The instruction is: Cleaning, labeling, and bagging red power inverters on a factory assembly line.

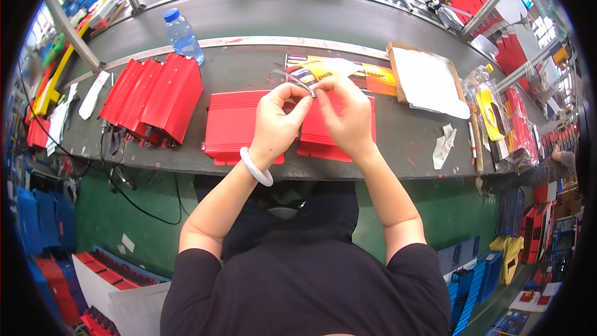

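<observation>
My left hand [278, 121], with a white bangle [256, 168] on its wrist, meets my right hand [346, 118] above two red ribbed metal cases lying side by side. Thumbs and forefingers of both hands pinch a small dark-and-silver strip [303, 77]; its exact kind cannot be made out. Below my left hand is the left case [231, 126], and the right case [326, 143] lies under my right hand, partly covered by it. Just beyond the fingertips, yellow, red and black printed label sheets [377, 79] lie flat on the bench.
Several red ribbed cases [158, 99] stand in a row at left, beside a blue-capped water bottle [183, 36]. To the right are a cardboard tray [429, 78] with white sheets, crumpled paper [443, 146] and a yellow-handled tool [491, 115]. A metal rail [249, 40] borders the bench's far side.
</observation>
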Demonstrator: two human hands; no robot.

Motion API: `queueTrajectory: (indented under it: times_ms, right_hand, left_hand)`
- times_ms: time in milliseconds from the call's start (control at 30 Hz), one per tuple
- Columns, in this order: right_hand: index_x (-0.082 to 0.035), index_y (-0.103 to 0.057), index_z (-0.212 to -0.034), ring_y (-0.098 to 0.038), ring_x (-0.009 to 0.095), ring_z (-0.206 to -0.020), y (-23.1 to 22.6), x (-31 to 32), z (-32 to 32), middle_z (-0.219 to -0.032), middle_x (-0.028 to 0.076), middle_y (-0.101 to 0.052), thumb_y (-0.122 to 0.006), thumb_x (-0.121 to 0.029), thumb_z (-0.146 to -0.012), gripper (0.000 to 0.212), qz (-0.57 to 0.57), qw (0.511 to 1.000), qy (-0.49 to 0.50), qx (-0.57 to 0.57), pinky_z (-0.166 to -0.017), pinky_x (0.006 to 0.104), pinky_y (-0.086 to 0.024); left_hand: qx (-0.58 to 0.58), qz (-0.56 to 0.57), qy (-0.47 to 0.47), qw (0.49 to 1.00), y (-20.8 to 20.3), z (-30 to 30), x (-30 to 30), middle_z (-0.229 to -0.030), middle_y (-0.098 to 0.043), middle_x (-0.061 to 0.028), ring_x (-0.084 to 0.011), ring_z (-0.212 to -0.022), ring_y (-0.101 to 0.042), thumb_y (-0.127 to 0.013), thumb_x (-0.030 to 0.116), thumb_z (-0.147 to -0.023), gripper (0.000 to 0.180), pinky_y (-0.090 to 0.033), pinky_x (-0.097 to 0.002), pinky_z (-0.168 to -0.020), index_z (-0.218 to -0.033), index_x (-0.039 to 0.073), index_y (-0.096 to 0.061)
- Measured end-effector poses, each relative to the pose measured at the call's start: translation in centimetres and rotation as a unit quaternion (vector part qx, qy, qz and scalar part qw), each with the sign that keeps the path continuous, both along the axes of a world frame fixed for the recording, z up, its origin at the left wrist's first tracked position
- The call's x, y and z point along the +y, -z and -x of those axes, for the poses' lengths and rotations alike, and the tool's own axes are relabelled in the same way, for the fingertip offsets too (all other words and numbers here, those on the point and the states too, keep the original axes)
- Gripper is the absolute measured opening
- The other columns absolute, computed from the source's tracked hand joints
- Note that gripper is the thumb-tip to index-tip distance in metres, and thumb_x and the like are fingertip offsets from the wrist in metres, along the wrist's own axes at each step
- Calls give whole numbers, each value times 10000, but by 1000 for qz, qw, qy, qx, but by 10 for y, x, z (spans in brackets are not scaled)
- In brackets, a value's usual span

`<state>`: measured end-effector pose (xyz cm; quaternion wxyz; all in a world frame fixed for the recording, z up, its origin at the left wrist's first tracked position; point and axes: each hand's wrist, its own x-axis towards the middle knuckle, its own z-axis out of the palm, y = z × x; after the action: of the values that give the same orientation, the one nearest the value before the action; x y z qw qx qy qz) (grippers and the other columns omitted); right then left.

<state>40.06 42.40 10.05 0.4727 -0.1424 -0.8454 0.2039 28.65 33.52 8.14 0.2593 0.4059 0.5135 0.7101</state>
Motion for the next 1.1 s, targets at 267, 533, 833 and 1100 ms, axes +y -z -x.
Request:
queueTrajectory:
  times_ms: [267, 533, 833, 1100]
  right_hand:
    - [-49, -533, -1043, -592, 105, -903, 14, 64, 45, -995, 26, -610, -472, -141, -968, 133, 480, 852, -133, 160, -798, 270, -473]
    - [25, -538, -1024, -632, 240, -827, 52, 197, 21, -945, 131, -625, -464, -105, -929, 177, 659, 640, -72, 388, -758, 324, -548]
    - [-16, -447, -1083, -626, 270, -932, 4, 156, -28, -1051, 146, -588, -382, -134, -982, 169, 540, 712, -54, 447, -799, 384, -561]
    - [-31, -485, -1032, -613, 184, -961, 10, 35, -3, -1065, 113, -588, -446, -74, -968, 86, 286, 900, -36, 328, -825, 326, -516]
  left_hand:
    - [-87, 68, 0, 994, 3, 80, 29, -907, -621, -86, -182, -837, -664, -474, 125, -951, 106, -490, -270, -706, -978, 23, -486]
    - [-358, 88, -128, 921, 23, 159, 37, -1086, -602, -235, -315, -966, -648, -343, 47, -941, 226, -573, -317, -761, -1085, -86, -456]
    - [-549, 25, 58, 833, 39, 169, -20, -1214, -487, -298, -283, -1008, -612, -314, 192, -995, 459, -545, -279, -824, -1271, -167, -244]
    - [-160, 94, 53, 981, -26, 47, -21, -1162, -615, -96, -172, -1040, -602, -534, 210, -946, 320, -470, -276, -866, -1208, 27, -548]
